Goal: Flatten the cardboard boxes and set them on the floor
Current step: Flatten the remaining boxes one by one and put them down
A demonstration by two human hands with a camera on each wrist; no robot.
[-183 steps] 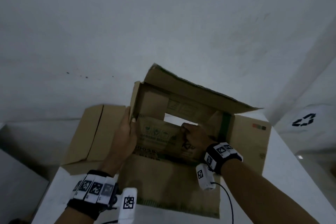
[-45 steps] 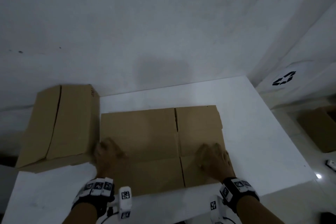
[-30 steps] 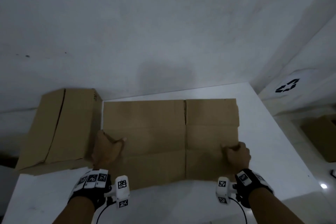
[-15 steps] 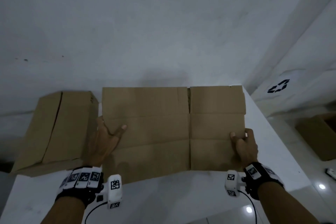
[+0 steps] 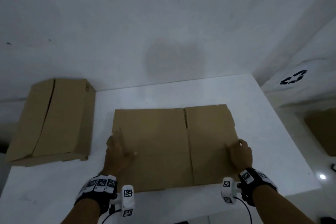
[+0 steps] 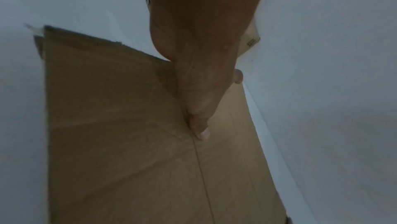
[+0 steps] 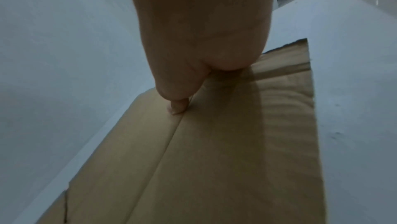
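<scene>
A flattened brown cardboard box (image 5: 163, 142) lies low over the white table (image 5: 181, 92), its near edge close to the table's front edge. My left hand (image 5: 118, 152) holds its left edge; the left wrist view shows the thumb (image 6: 199, 125) laid along a crease of the cardboard (image 6: 118, 125), the other fingers blurred. My right hand (image 5: 240, 152) grips the right edge. In the right wrist view only its thumb (image 7: 176, 107) shows, pressed on top of the cardboard (image 7: 214, 159). A second, closed box (image 5: 52, 120) still stands in shape at the table's left end.
A white wall rises right behind the table. To the right stands a white bin with a black recycling mark (image 5: 292, 78). Past the table's right edge, another brown box (image 5: 321, 132) sits on the glossy floor.
The flattened box was raised and tilted toward me half a second ago. Now it is lower and nearer to me, with both hands still at its side edges.
</scene>
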